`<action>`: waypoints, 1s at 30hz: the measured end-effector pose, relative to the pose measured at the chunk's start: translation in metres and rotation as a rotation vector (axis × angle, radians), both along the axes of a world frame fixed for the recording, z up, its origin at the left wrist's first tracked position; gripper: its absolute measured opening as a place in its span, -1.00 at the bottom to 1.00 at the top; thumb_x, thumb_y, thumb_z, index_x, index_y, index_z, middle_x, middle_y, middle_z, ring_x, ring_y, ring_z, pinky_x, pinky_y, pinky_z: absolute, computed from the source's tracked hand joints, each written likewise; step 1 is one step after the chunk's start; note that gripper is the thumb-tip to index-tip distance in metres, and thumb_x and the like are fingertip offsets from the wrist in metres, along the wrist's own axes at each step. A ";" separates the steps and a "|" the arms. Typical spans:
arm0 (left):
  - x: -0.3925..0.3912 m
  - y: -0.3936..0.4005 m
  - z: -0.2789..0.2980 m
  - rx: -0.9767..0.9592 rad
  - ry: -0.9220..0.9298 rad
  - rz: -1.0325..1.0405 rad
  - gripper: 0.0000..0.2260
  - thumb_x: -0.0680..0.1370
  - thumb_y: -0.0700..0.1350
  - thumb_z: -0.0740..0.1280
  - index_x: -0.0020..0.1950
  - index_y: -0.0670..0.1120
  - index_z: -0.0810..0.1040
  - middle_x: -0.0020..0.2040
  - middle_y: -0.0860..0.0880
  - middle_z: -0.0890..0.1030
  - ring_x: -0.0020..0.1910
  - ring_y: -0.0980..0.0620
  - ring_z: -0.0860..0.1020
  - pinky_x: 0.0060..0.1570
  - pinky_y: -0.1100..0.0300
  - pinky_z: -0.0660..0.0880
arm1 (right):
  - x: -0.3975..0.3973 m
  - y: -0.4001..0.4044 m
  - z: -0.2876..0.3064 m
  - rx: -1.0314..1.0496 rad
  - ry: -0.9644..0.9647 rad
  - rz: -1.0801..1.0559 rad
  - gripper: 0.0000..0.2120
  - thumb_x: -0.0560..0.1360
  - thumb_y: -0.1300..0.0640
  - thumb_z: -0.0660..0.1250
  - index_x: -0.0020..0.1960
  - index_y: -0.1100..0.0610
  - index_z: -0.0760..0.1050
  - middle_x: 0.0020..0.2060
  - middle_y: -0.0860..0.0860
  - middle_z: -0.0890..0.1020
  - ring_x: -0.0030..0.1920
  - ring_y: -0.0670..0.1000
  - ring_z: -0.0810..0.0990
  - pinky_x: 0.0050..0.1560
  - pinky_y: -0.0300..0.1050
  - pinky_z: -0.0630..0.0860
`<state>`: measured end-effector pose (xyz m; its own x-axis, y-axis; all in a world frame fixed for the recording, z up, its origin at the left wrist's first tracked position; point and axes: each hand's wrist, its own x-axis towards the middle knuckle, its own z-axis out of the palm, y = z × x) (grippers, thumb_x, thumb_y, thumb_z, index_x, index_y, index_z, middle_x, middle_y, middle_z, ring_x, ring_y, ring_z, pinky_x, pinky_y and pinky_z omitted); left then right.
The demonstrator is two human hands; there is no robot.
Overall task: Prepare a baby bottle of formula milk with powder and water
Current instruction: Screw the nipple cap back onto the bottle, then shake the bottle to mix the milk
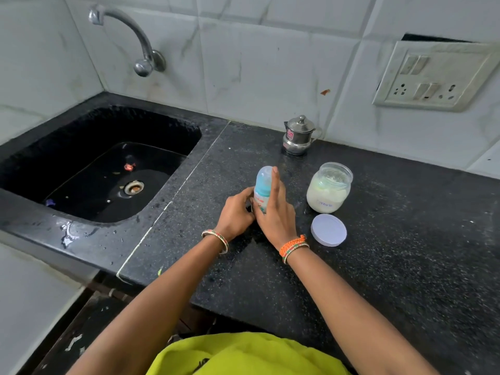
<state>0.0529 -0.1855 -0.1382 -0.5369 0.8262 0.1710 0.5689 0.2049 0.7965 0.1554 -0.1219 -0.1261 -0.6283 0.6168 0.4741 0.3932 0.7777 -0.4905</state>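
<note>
1. My left hand (pixel 236 212) grips the lower side of the baby bottle (pixel 263 189), which stands upright on the worktop (pixel 378 253)
2. My right hand (pixel 276 212) wraps its body; the cap looks on
3. The powder jar (pixel 328 188) is open, its lid (pixel 328 230) lying beside it
4. I judge mixing near done; shaking may remain

A baby bottle (pixel 263 188) stands upright near the middle of the black granite counter (pixel 392 253), both hands around it: the left hand (pixel 235 215) at its base, the right hand (pixel 276 212) along its side, forefinger raised. Right of it sits an open jar of white powder (pixel 328 188), its white lid (pixel 328 230) lying just before it. A small steel pot (pixel 299 135) stands at the back edge; the sink (pixel 54 158) fills the left end.
</note>
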 end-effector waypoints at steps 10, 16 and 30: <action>-0.018 -0.002 0.009 -0.065 0.031 -0.139 -0.56 0.41 -0.19 0.42 0.27 -0.03 0.47 0.04 0.01 0.64 -0.03 0.03 0.59 -0.07 0.20 0.48 | -0.006 0.000 0.009 -0.209 0.069 -0.072 -0.16 0.45 0.12 0.39 0.49 -0.12 -0.10 0.33 0.11 0.41 0.14 0.16 0.57 0.02 0.06 0.54; -0.045 -0.012 0.027 0.067 -0.180 -0.188 -0.68 0.49 -0.04 0.40 0.23 0.08 0.49 0.08 0.11 0.61 0.07 0.16 0.57 0.09 0.21 0.48 | -0.001 0.020 0.033 -0.525 0.379 -0.010 -0.10 0.37 0.15 0.51 0.49 -0.13 0.00 0.23 -0.37 0.36 0.13 -0.18 0.53 0.19 0.07 0.53; -0.102 0.020 0.125 0.391 -0.208 0.003 -0.74 0.49 -0.31 0.31 -0.07 0.09 0.55 -0.13 0.10 0.64 -0.11 0.12 0.60 -0.09 0.23 0.49 | -0.047 0.016 0.208 -0.403 0.714 0.333 -0.11 0.28 0.18 0.56 0.44 -0.01 0.11 0.23 -0.06 0.47 0.07 0.03 0.62 -0.10 0.03 0.64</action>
